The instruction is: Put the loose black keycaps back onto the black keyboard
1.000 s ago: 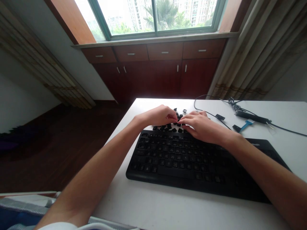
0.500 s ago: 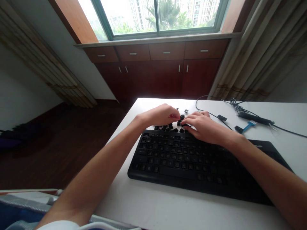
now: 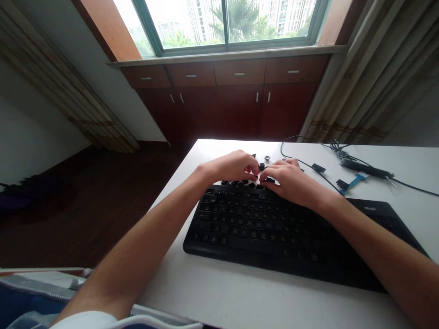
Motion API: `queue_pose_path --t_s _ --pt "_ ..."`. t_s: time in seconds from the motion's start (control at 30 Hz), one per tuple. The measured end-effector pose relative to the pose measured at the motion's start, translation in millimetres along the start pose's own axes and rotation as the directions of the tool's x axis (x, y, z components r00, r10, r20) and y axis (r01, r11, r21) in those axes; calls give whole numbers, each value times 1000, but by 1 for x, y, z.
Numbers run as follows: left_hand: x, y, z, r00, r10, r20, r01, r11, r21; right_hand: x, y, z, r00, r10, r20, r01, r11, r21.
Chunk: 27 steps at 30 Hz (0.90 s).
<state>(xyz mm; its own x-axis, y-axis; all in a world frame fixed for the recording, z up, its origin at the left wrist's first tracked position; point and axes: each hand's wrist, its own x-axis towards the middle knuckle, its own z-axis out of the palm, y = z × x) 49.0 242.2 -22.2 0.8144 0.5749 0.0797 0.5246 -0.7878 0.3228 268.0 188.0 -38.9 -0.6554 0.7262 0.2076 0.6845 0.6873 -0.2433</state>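
Note:
A black keyboard point(image 3: 274, 233) lies across the white table point(image 3: 240, 292). Behind its top edge sits a pile of several loose black keycaps point(image 3: 240, 183). My left hand point(image 3: 233, 167) hovers over that pile with its fingers curled down in a pinch. My right hand point(image 3: 291, 180) rests over the keyboard's top row, fingers bent and pinched toward the left hand's fingertips. Between the two sets of fingertips is a small black keycap point(image 3: 261, 166). Which hand grips it I cannot make out.
A black cable point(image 3: 308, 165) loops across the table's back right. Beside it lie a blue brush tool point(image 3: 355, 181), a long black object point(image 3: 366, 169) and two flat black pieces point(image 3: 318, 168). Dark wooden cabinets point(image 3: 236, 100) stand under the window, curtains at both sides.
Both hands have stayed over the keycap pile, their fingertips shifting slightly. The view has drifted a little, so the keyboard sits slightly further right in the frame.

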Motion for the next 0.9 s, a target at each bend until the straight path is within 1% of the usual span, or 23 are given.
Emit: queue_pose_path --t_s 0.13,0.3,0.47,0.6,0.77,0.9 --pt "0 0 2 1000 -10 -1 10 1000 -20 1 -3 3 1000 10 -21 -9 1000 13" --pt "-2 -3 1 1000 9 -29 -9 1000 -19 2 -3 2 999 25 -40 -24 999 22" --pt "-3 -3 -2 995 6 -96 -11 998 -54 2 3 -9 986 36 -164 -18 994 106" --pt "-4 -1 -2 996 -1 -87 -7 996 -88 2 8 -16 974 78 -215 -44 986 159" --pt "-4 2 -3 999 -13 -50 10 997 -72 3 9 -16 966 128 -224 -88 980 179" --pt "-5 3 -7 998 -18 -59 15 999 -52 1 6 -16 967 178 -184 -144 973 182"
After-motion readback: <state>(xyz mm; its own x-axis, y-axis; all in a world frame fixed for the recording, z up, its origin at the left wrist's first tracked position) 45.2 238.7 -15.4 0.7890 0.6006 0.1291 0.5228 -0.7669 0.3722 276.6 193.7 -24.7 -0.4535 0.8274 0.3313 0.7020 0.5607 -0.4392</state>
